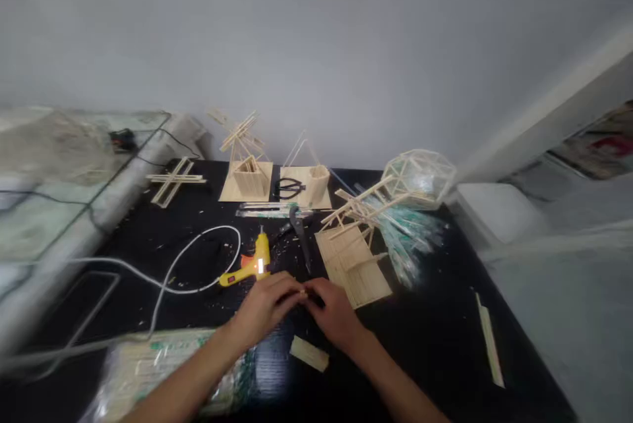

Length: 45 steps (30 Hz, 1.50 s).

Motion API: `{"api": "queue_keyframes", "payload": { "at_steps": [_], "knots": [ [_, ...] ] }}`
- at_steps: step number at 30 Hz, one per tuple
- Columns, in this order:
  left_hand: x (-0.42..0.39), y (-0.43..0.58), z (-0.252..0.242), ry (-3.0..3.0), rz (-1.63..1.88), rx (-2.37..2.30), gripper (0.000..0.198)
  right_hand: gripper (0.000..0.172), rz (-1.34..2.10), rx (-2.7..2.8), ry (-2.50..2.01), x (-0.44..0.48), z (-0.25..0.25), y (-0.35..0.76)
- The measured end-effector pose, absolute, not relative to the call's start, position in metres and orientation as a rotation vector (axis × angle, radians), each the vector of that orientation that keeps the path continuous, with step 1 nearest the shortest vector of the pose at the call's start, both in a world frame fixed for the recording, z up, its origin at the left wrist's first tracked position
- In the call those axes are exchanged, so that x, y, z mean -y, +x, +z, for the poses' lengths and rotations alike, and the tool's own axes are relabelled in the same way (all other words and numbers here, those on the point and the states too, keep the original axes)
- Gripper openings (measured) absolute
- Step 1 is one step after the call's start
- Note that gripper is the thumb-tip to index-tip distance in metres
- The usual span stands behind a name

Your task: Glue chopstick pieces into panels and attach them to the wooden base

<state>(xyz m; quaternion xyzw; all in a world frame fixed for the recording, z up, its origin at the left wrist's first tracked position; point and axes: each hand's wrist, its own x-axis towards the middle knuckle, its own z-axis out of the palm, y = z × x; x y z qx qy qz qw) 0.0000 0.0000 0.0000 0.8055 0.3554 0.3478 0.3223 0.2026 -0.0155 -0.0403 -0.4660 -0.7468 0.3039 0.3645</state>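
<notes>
My left hand (267, 308) and my right hand (333, 311) meet at the middle of the black table (435, 317), fingertips pinched together on a small thin stick piece (302, 292). Both hands are closed around it; the frame is blurred, so its shape is unclear. A yellow glue gun (250, 266) lies just beyond my left hand, its white cord (198, 258) looping leftward. A flat panel of wooden sticks (353, 265) lies right beside my right hand. A small stick slab (309, 353) rests under my wrists.
Stick models (247, 169) and black scissors (289, 187) stand at the back edge. A stick dome (420, 176) and clear plastic bundle (408, 235) sit at right. A bag of sticks (163, 367) lies front left, a long stick strip (489, 340) front right.
</notes>
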Motion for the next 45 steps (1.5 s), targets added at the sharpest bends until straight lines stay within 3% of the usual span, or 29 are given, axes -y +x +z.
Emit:
{"api": "queue_keyframes", "payload": {
  "at_steps": [24,30,38,45],
  "knots": [
    [0.001,0.002,0.001,2.015,0.778,-1.014,0.018,0.003,0.879,1.924,-1.208,0.014,-0.034,0.200],
    [-0.025,-0.004,0.040,1.910,0.618,-1.074,0.011,0.006,0.892,1.910,-1.225,0.015,-0.037,0.199],
    [-0.129,0.007,0.136,2.270,0.714,-1.413,0.026,0.007,0.953,1.893,-1.267,0.015,-0.034,0.197],
    [-0.201,0.047,0.139,2.650,0.358,-1.328,0.030,0.007,0.971,1.878,-1.273,0.015,-0.042,0.198]
  ]
}}
